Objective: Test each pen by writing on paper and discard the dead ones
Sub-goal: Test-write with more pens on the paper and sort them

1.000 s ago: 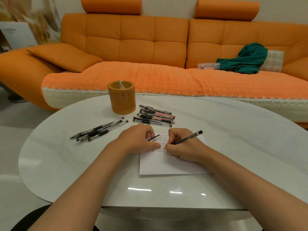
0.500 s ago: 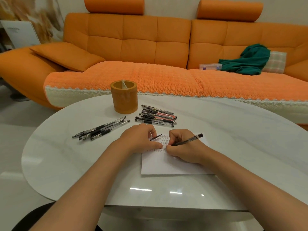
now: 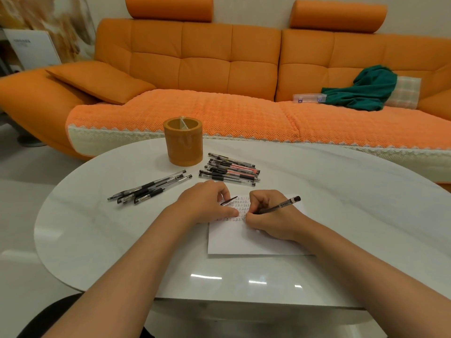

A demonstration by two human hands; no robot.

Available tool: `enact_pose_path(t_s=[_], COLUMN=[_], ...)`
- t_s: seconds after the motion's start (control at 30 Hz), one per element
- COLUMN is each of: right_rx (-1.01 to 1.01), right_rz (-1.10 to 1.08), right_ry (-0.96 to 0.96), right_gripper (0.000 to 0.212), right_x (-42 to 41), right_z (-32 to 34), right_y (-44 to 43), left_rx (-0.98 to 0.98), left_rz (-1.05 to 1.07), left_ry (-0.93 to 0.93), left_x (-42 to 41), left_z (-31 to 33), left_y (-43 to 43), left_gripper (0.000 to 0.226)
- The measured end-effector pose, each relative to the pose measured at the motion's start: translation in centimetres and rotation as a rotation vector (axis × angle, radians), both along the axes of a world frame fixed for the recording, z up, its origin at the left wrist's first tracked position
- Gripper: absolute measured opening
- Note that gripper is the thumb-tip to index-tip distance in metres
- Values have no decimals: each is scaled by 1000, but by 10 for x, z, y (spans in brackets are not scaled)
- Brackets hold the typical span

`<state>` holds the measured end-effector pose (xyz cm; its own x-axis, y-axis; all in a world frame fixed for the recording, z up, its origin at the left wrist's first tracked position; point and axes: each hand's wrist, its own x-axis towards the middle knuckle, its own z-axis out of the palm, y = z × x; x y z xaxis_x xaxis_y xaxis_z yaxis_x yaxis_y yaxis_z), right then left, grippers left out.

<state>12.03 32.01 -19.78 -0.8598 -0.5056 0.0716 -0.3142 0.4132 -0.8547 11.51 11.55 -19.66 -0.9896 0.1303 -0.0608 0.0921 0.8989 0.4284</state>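
the right hand (image 3: pixel 271 217) gripped a slim clear-barrelled black pen (image 3: pixel 279 206), its tip down on the white sheet of paper (image 3: pixel 244 242), which lay on the glossy white oval table (image 3: pixel 97 230). the left hand (image 3: pixel 207 203) rested on the paper's upper left corner, fingers curled round a dark pen cap (image 3: pixel 229 200). a loose row of black pens (image 3: pixel 150 189) lay to the left. a larger pile of pens (image 3: pixel 230 170) sat beyond the paper, near the orange cylindrical pen holder (image 3: pixel 183 145).

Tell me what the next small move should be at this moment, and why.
Probably lift the pen off the paper to check for fresh ink: the right hand grips it with the tip down among rows of test marks, and the left hand, resting on the paper, pinches the pen cap.
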Motion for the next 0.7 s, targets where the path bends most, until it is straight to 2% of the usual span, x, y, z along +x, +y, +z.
enact_pose_path(t_s=[0.7], right_rx=[0], right_rz=[20], right_ry=[6], right_gripper=[16], right_x=[-2], right_z=[-3], right_y=[1], left_rx=[4], left_rz=[-8], left_ry=[11], left_x=[0], left_z=[0], left_y=[0], left_gripper=[42])
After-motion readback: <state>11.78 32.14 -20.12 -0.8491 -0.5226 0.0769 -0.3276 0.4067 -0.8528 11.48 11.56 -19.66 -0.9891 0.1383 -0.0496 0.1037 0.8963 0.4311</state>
